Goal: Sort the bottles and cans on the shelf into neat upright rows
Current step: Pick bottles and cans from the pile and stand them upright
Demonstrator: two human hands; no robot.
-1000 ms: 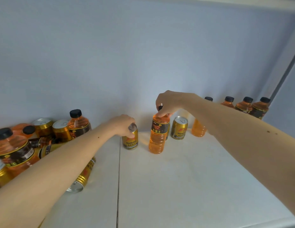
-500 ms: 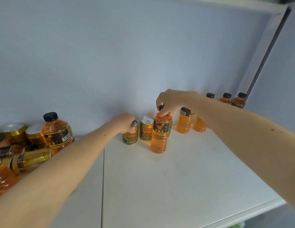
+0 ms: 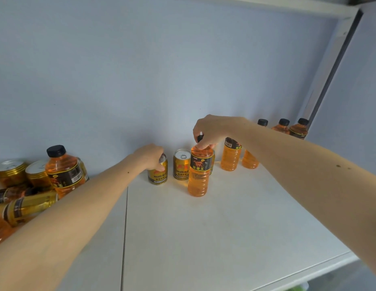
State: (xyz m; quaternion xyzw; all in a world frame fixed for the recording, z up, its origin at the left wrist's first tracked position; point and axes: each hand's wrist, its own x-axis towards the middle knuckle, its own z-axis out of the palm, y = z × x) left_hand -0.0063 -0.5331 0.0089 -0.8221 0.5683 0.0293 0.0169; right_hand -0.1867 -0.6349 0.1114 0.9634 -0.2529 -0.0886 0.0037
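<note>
My right hand (image 3: 212, 131) grips the black cap of an upright orange bottle (image 3: 199, 177) standing on the white shelf (image 3: 214, 227). My left hand (image 3: 150, 155) holds the top of a gold can (image 3: 158, 175) that stands upright to the bottle's left. A second gold can (image 3: 181, 164) stands between them, close to the back wall. Behind my right arm, a row of orange bottles (image 3: 230, 156) runs along the wall to the right corner (image 3: 299, 129).
At the far left lies a jumble: an upright orange bottle (image 3: 63, 171), gold cans (image 3: 37, 173) behind it, and a gold can lying on its side (image 3: 27, 206). A seam (image 3: 125, 217) splits the shelf boards. The shelf's front edge (image 3: 308, 269) runs at the lower right.
The view has swung right, so the left jumble sits nearer the frame edge. Both hands keep their hold; the can and bottle stand closer to the second can by the wall.
</note>
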